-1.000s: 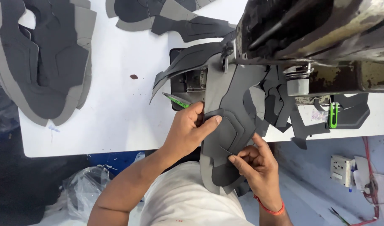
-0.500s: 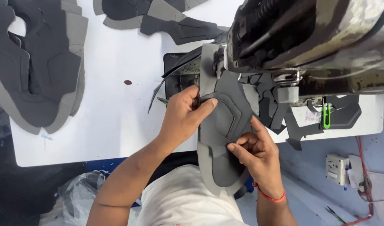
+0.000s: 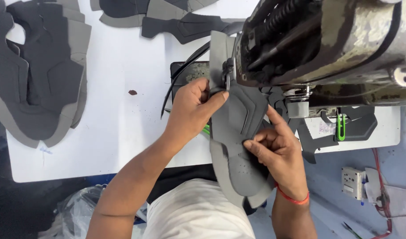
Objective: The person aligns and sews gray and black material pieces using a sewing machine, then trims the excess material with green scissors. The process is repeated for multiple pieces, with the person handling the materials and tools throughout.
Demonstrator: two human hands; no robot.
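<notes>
Lengthwise, grey shoe upper point(image 3: 238, 146) toward sewing machine point(image 3: 327, 48).

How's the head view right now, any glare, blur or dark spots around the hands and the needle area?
Head view: even, bright light; the white table reads near washed-out but without hard glare. Both the left hand and the right hand on the grey shoe-upper panel are sharp. The sewing machine head looms close and dark, shading the needle area, so the needle itself cannot be made out.
</notes>
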